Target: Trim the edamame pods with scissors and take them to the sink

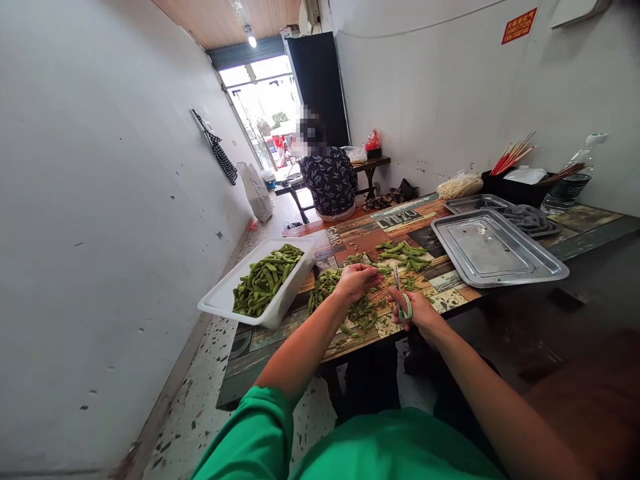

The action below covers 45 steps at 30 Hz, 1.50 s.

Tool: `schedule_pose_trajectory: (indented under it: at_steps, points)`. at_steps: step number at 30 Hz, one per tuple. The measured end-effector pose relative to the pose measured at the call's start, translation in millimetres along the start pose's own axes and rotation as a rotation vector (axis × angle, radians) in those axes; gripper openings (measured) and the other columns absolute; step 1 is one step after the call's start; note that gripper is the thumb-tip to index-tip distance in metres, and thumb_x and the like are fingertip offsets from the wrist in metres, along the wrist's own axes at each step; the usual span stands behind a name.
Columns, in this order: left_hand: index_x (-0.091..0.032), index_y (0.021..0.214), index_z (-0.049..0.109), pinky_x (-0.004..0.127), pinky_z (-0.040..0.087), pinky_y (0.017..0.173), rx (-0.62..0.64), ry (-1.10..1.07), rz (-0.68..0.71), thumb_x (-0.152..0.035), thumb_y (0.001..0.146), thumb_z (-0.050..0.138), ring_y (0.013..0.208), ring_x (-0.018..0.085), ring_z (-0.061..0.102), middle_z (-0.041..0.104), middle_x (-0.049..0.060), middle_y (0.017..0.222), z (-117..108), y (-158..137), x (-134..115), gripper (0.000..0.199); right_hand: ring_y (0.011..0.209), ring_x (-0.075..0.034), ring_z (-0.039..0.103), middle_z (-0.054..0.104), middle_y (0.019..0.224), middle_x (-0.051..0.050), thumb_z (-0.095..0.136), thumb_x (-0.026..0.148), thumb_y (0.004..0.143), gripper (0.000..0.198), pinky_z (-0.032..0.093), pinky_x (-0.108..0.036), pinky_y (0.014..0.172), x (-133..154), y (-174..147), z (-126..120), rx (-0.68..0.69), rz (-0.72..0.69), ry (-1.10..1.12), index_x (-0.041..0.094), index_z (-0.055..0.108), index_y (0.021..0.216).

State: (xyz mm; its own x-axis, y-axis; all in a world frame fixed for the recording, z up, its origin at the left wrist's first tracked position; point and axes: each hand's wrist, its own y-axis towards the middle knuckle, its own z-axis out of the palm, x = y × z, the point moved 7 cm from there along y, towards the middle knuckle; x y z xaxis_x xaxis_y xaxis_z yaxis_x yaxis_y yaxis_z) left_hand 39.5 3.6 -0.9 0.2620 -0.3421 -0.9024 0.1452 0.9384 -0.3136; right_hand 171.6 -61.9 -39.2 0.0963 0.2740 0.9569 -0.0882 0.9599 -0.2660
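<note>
My right hand grips a pair of scissors with pale green handles, the blades pointing up and away from me. To its left, my left hand has its fingers pinched around an edamame pod, close to the blade tips. Under and around both hands, loose pods and trimmed bits are scattered over the patterned table. A small group of pods lies just beyond the scissors. Heaped pods fill part of a white plastic tub at the table's left end.
A metal tray rests on the right, overlapping another tray holding dark grey strands. Behind stand a black box with skewers and a plastic bottle. A person sits farther back, near another table. A white wall runs along the left.
</note>
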Motion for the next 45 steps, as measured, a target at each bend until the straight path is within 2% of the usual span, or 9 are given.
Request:
schedule_pose_trajectory:
  at_steps: [7,16,22,25,29,32,35,40,45]
  points:
    - [-0.009,0.069,0.059,0.024,0.057,0.065,0.057,-0.022,0.009,-0.010,0.071,0.079,0.063,0.015,0.070,0.069,0.007,0.063,3,-7,7,0.020,0.042,-0.014,0.054,0.054,0.050,0.001,0.075,0.058,0.076,0.045,0.033,-0.019,0.027,4,4,6,0.049,-0.014,-0.043,0.017,0.058,0.076]
    - [-0.009,0.065,0.060,0.027,0.056,0.065,-0.064,-0.114,0.032,-0.006,0.068,0.078,0.057,0.012,0.064,0.066,0.005,0.061,-14,-13,15,0.019,0.044,-0.013,0.054,0.056,0.054,0.000,0.069,0.064,0.079,0.049,0.037,-0.019,0.031,4,5,32,0.077,-0.015,0.103,0.018,0.054,0.070]
    - [-0.010,0.066,0.059,0.029,0.056,0.067,-0.088,-0.037,0.083,-0.014,0.065,0.083,0.056,0.011,0.062,0.065,0.003,0.061,-19,-11,19,0.024,0.035,-0.010,0.044,0.048,0.047,0.003,0.076,0.065,0.070,0.051,0.023,-0.017,0.026,1,9,30,0.049,0.014,0.080,0.018,0.057,0.068]
    - [-0.012,0.074,0.062,0.031,0.055,0.071,-0.181,0.175,0.265,-0.020,0.071,0.079,0.062,0.013,0.064,0.066,0.003,0.066,-38,-7,-17,0.019,0.036,-0.009,0.045,0.051,0.049,0.002,0.080,0.061,0.067,0.049,0.023,-0.016,0.027,-4,12,22,0.051,0.053,0.083,0.016,0.061,0.072]
    - [-0.017,0.095,0.068,0.032,0.048,0.089,-0.663,0.816,0.650,-0.017,0.082,0.063,0.090,0.018,0.066,0.071,0.007,0.091,-96,-34,-123,0.013,0.040,-0.011,0.049,0.054,0.052,0.000,0.081,0.061,0.066,0.049,0.029,-0.017,0.029,-4,14,7,0.072,0.032,0.119,0.015,0.065,0.078]
    - [-0.015,0.097,0.068,0.045,0.039,0.100,-0.906,1.334,0.473,-0.014,0.079,0.065,0.112,0.031,0.060,0.069,0.015,0.104,-122,-32,-172,0.018,0.042,-0.012,0.051,0.054,0.053,0.000,0.083,0.064,0.062,0.055,0.030,-0.018,0.029,-3,15,-8,0.022,-0.014,0.189,0.015,0.064,0.079]
    - [-0.015,0.093,0.071,0.046,0.038,0.099,-0.755,1.605,0.403,-0.019,0.083,0.061,0.111,0.034,0.059,0.069,0.016,0.103,-94,5,-168,0.015,0.045,-0.012,0.052,0.054,0.056,0.001,0.082,0.068,0.060,0.061,0.031,-0.018,0.030,-2,18,-25,-0.047,-0.058,0.319,0.015,0.063,0.082]
    - [-0.022,0.095,0.077,0.031,0.044,0.088,-0.031,1.571,0.614,-0.021,0.086,0.058,0.096,0.024,0.062,0.071,0.008,0.098,32,81,-74,0.021,0.047,-0.011,0.051,0.053,0.057,0.001,0.083,0.066,0.061,0.060,0.030,-0.017,0.031,-2,17,-51,-0.112,-0.045,0.409,0.015,0.063,0.082]
    - [-0.022,0.088,0.077,0.041,0.036,0.102,0.097,1.637,0.644,-0.014,0.078,0.066,0.113,0.029,0.053,0.067,0.011,0.102,84,119,-20,0.017,0.047,-0.012,0.051,0.052,0.057,0.001,0.081,0.069,0.060,0.062,0.029,-0.017,0.031,-1,11,-59,-0.101,-0.030,0.392,0.015,0.064,0.084]
